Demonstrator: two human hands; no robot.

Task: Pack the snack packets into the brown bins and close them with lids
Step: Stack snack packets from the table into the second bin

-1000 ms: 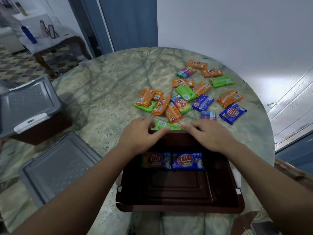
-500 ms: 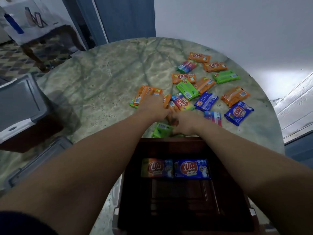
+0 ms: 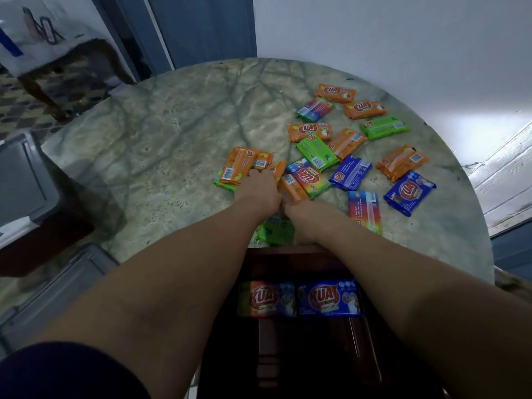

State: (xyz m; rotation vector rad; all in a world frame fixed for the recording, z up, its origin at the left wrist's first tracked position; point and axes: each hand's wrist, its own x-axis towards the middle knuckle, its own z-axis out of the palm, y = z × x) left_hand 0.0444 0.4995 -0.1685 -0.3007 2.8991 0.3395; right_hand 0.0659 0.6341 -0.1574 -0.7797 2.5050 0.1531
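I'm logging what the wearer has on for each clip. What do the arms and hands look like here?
Both forearms are bare from above the elbow down. The left hand and right hand show no gloves, and no watch or bands show on the wrists. A dark sleeve covers the left upper arm.

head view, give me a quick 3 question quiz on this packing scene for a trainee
1. How many snack packets lie inside the brown bin nearest the camera?
2. True or false: a grey lid already covers that bin.
3. Multiple choice: where is the left hand?
A. inside the bin
B. out on the table among the orange packets
C. on the grey lid at the left

Key:
1. Two: a rainbow packet and a blue packet, side by side.
2. False: the bin is open, and the lid lies on the table to its left.
3. B. The right hand is just beside it; whether either hand grips a packet cannot be told.
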